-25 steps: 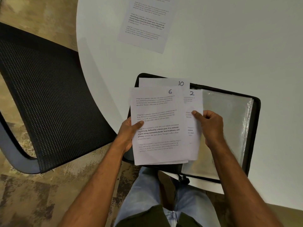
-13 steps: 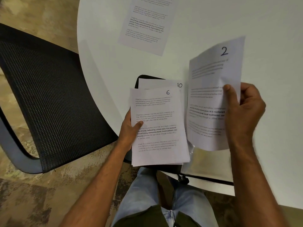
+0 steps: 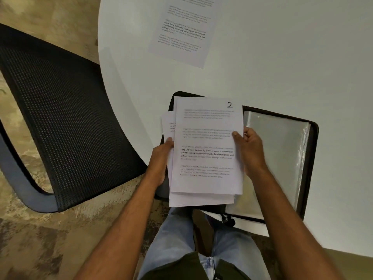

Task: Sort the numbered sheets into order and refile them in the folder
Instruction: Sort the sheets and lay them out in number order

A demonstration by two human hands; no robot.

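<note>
A sheet marked 2 lies on top of a small stack of printed sheets held above the table's near edge. My left hand grips the stack's left edge. My right hand pinches the right edge of sheet 2, thumb on its face. Under and to the right of the stack lies an open black folder with clear plastic sleeves. One more printed sheet lies alone on the table at the far side.
The white round table fills the upper right. A black mesh chair stands to the left over patterned carpet. My legs in jeans are below the table edge.
My right hand pulled sheet 2 out from behind, lifted it to the right, then laid it on top of the stack, covering sheets 6 and 10.
</note>
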